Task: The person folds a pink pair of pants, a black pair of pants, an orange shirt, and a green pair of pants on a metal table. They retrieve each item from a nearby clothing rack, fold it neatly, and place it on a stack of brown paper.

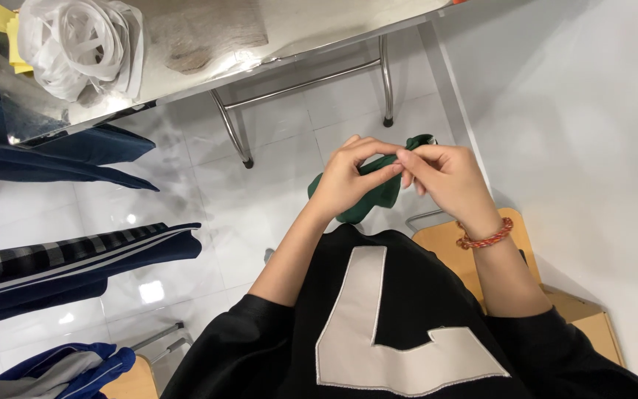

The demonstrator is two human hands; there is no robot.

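2 hands, left hand (348, 181) and right hand (444, 177), pinch a green cloth (374, 196) with closed fingertips.

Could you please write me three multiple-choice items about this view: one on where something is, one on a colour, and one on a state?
1. Where is the white bundle?
A. on the metal table
B. on the floor
C. on the wooden seat

2. What colour is the cloth in the hands?
A. yellow
B. green
C. red

3. How is the cloth held?
A. left hand alone
B. right hand alone
C. both hands pinch it

Answers:
1 A, the bundle rests on the tabletop at upper left.
2 B, the fabric between the fingers is dark green.
3 C, both hands' fingertips meet on the cloth, held above the floor.
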